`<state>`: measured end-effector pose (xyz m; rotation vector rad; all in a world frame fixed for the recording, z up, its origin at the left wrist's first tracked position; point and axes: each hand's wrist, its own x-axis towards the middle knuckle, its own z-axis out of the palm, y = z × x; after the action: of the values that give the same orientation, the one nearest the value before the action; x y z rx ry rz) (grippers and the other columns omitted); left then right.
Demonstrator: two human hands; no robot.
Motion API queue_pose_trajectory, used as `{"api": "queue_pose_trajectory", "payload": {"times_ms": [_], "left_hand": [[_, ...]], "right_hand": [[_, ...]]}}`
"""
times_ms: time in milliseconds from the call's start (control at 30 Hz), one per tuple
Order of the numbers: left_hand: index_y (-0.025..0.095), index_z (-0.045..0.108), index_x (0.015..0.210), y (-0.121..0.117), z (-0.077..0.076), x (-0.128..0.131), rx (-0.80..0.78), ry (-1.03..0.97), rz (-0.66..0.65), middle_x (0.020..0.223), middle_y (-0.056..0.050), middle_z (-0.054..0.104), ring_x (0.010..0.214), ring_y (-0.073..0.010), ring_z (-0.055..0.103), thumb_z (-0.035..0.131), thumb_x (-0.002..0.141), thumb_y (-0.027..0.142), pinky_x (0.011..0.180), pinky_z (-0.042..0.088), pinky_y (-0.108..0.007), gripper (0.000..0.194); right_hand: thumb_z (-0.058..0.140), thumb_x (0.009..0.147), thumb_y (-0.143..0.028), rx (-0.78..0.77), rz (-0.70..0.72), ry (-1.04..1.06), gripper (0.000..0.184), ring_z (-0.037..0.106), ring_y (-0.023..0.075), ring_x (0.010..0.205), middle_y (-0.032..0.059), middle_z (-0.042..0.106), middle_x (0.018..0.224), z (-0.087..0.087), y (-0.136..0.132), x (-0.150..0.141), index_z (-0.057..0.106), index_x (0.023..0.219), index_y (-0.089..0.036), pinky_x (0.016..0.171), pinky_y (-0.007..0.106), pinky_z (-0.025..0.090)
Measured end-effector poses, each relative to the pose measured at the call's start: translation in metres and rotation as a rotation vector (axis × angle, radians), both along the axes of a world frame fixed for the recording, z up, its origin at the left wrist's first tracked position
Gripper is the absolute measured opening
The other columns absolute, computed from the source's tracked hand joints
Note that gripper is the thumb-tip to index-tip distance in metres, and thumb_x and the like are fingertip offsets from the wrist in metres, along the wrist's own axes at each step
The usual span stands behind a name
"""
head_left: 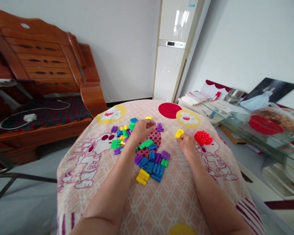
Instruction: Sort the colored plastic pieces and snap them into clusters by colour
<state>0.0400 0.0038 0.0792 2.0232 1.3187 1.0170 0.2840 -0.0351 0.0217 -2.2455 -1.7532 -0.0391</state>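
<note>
Red cluster (203, 138): over on our right, knobbly red blocks sit bunched together; we spot no red among the other pieces, so we'd judge that colour gathered.
Right hand (187, 143): fingertips closed in a pinch on a yellow block (178, 133), just left of the red cluster, above the tabletop (171, 202).
Left hand (143, 129): over the mixed pile (115, 144), fingers curled in; whether they grip anything, we cannot tell.
Left over: plenty, we reckon; green, blue, purple and yellow pieces lie mingled there, with a mostly blue-and-purple group (158, 169) nearer us and yellow blocks (143, 174) beside it.
Finish: glossy, apparently plastic, moulded like twin tubes with rounded ends.
Cloth (159, 212): pinkish beige, matte, soft-looking, latticed with pale loops and printed with cartoon dogs.
</note>
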Motion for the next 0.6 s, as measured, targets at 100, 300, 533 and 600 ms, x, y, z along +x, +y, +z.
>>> {"api": "queue_pose_trajectory", "payload": {"times_ms": [100,300,533,600], "left_hand": [[0.016,0.074,0.095,0.004,0.0,-0.015,-0.014,-0.031,0.078,0.087,-0.004,0.077,0.076,-0.0169,0.069,0.062,0.076,0.025,0.072,0.054,-0.026,0.024],[0.016,0.074,0.096,0.011,-0.001,-0.044,-0.017,-0.061,0.227,0.083,-0.005,0.076,0.073,-0.0175,0.068,0.063,0.074,0.03,0.067,0.054,-0.025,0.028],[0.016,0.073,0.093,0.016,-0.006,-0.068,-0.011,-0.078,0.334,0.078,-0.006,0.075,0.071,-0.018,0.068,0.061,0.073,0.028,0.066,0.054,-0.026,0.027],[0.016,0.073,0.093,0.017,-0.006,-0.067,-0.011,-0.051,0.351,0.078,-0.005,0.075,0.071,-0.0178,0.067,0.061,0.073,0.026,0.067,0.054,-0.026,0.026]], "right_hand": [[0.059,0.088,-0.033,0.008,0.002,-0.008,0.025,0.069,0.0222,0.083,0.0107,0.076,0.089,-0.002,0.001,0.001,0.077,0.093,-0.017,0.066,0.026,0.04],[0.058,0.089,-0.033,0.158,-0.013,0.019,0.024,0.067,0.0211,0.074,0.0115,0.076,0.083,-0.015,0.01,0.009,0.076,0.09,-0.017,0.063,0.027,0.04],[0.06,0.086,-0.031,0.193,-0.016,0.015,0.022,0.067,0.0215,0.073,0.013,0.075,0.081,-0.019,0.016,0.015,0.077,0.086,-0.017,0.063,0.027,0.04],[0.06,0.085,-0.031,0.163,-0.026,0.017,0.022,0.067,0.0221,0.074,0.0131,0.075,0.081,-0.016,0.015,0.015,0.077,0.086,-0.016,0.063,0.028,0.04]]}}
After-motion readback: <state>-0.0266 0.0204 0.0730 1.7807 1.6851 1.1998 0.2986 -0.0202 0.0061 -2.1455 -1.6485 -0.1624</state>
